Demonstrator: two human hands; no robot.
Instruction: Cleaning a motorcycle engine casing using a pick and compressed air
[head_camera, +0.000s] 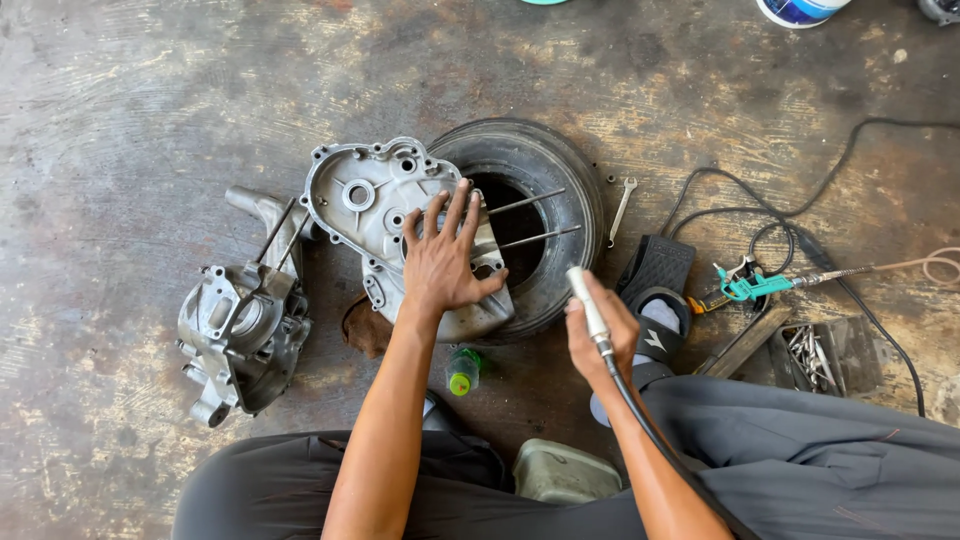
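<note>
My left hand (443, 257) lies flat with fingers spread on a grey aluminium engine case half (375, 205), which rests on a small black tyre (548, 175). Two long steel studs (530, 220) stick out of the case over the tyre's hole. My right hand (598, 338) grips a slim pen-shaped grinder handpiece (588, 300) with a black flexible shaft running back along my forearm; its tip points toward the tyre's near edge.
A second engine case half (243, 322) lies on the concrete floor at left. A small spanner (620, 208), a black foot pedal (656, 268), a teal air gun (752, 287), cables, a tray of bits (822, 352) and a small green-capped bottle (461, 372) lie around my knees.
</note>
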